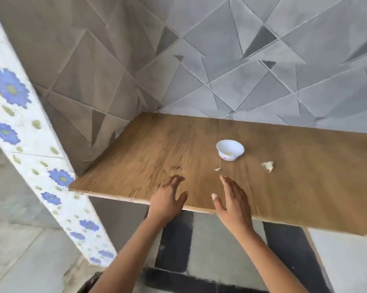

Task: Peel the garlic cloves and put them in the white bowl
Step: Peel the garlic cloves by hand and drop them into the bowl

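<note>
Left hand (167, 199) and right hand (233, 199) lay spread at near edge of counter (136, 155), each grip slack, holding nothing. White bowl (230, 150) stood farther back; garlic piece (268, 166) right of it, within reach, likely next.

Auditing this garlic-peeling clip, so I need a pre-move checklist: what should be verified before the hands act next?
1. Left hand holds nothing, fingers spread: ok.
2. Right hand holds nothing: ok.
3. White bowl upright on the wooden counter: ok.
4. Small pale piece just beyond the right hand, nothing covering it: ok.
5. Larger pale piece right of the bowl is clove, not peel: cannot tell.
</note>
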Motion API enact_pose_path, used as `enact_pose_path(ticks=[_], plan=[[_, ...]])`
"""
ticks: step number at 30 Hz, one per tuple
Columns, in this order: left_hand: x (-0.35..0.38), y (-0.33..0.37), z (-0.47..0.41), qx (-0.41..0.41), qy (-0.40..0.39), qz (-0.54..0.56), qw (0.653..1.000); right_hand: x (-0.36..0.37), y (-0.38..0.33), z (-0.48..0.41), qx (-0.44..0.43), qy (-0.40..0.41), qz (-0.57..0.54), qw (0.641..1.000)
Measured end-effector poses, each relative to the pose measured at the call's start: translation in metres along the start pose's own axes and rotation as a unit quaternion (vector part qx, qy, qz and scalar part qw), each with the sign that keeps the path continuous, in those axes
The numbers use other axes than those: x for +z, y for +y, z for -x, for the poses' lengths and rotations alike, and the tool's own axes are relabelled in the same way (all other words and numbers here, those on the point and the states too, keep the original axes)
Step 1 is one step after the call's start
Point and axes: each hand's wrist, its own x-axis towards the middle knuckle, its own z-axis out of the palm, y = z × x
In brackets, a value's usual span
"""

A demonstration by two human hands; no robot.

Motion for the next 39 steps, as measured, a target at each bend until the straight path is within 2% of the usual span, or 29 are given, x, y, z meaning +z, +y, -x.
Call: enact_pose_path(ticks=[3, 6, 14, 19, 22, 26, 28, 31, 34, 37, 39], plan=[[0.032, 0.026, -0.032, 0.023, -0.027, 0.005, 0.999, -0.012, 0.045, -0.006, 0.031, 0.006, 0.024, 0.999], [0.064, 0.048, -0.067, 0.028, -0.029, 0.005, 0.999, -0.012, 0.085, -0.022, 0.053, -0.021, 0.038, 0.998], [0.125, 0.082, -0.152, -0.06, -0.028, -0.003, 0.998, 0.015, 0.17, -0.077, 0.036, -0.127, 0.068, 0.989], [0.141, 0.08, -0.168, -0.086, -0.078, -0.06, 0.991, 0.027, 0.197, -0.089, 0.001, -0.217, 0.094, 0.972], [0.134, 0.079, -0.177, -0.083, -0.074, -0.015, 0.994, 0.027, 0.2, -0.089, 0.01, -0.247, 0.105, 0.963], [0.115, 0.104, -0.21, -0.017, 0.005, 0.072, 0.997, 0.026, 0.197, -0.089, 0.016, -0.241, 0.095, 0.966], [0.112, 0.12, -0.234, -0.028, -0.016, 0.094, 0.995, 0.025, 0.196, -0.088, 0.023, -0.246, 0.083, 0.965], [0.127, 0.128, -0.267, -0.066, -0.091, -0.001, 0.994, 0.023, 0.194, -0.09, 0.037, -0.245, 0.073, 0.966], [0.146, 0.119, -0.282, -0.093, -0.159, -0.099, 0.978, 0.023, 0.194, -0.09, 0.053, -0.25, 0.086, 0.963], [0.159, 0.11, -0.291, -0.051, -0.209, -0.148, 0.965, 0.024, 0.194, -0.089, 0.047, -0.248, 0.069, 0.965], [0.158, 0.108, -0.292, -0.028, -0.211, -0.17, 0.962, 0.024, 0.195, -0.088, 0.04, -0.237, 0.064, 0.969]])
